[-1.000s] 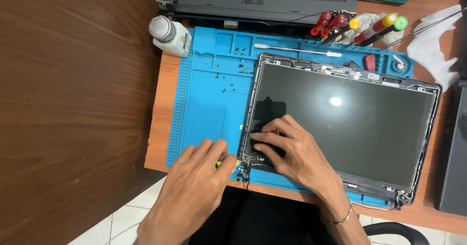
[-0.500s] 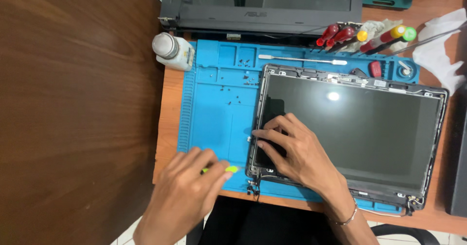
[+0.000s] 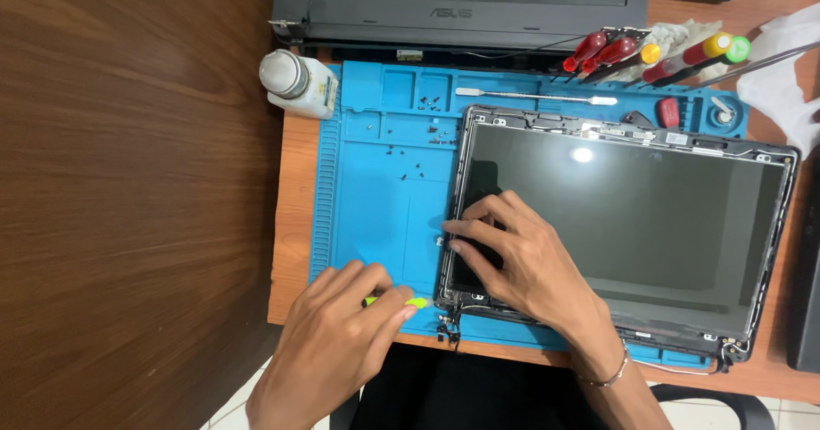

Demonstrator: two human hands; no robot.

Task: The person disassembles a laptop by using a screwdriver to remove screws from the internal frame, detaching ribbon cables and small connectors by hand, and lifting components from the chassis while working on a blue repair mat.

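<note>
The laptop screen panel [image 3: 623, 225] lies flat on the blue work mat [image 3: 376, 199] on the bench [image 3: 290, 225], glass up, dark and glossy with one bright light spot near its upper edge. Its thin dark frame shows small brackets along the top, and loose hinge parts and cable stick out at both lower corners.

You have one panel, one mat, one white bottle [image 3: 295, 82] at the mat's upper left corner, and one laptop base [image 3: 461, 7] beyond the mat. A cluster of screwdrivers [image 3: 658, 54] with red, yellow and green handles lies at the upper right; I cannot count them exactly. Tiny dark screws [image 3: 423, 135] are scattered on the mat.

Your right hand [image 3: 521, 263] rests spread on the panel's lower left corner, fingertips pressing at its left edge, its grip loose, clasping nothing. Your left hand [image 3: 342, 345] has its grip curled around a small yellow-green tool [image 3: 410, 303], tip just beside that corner.
</note>
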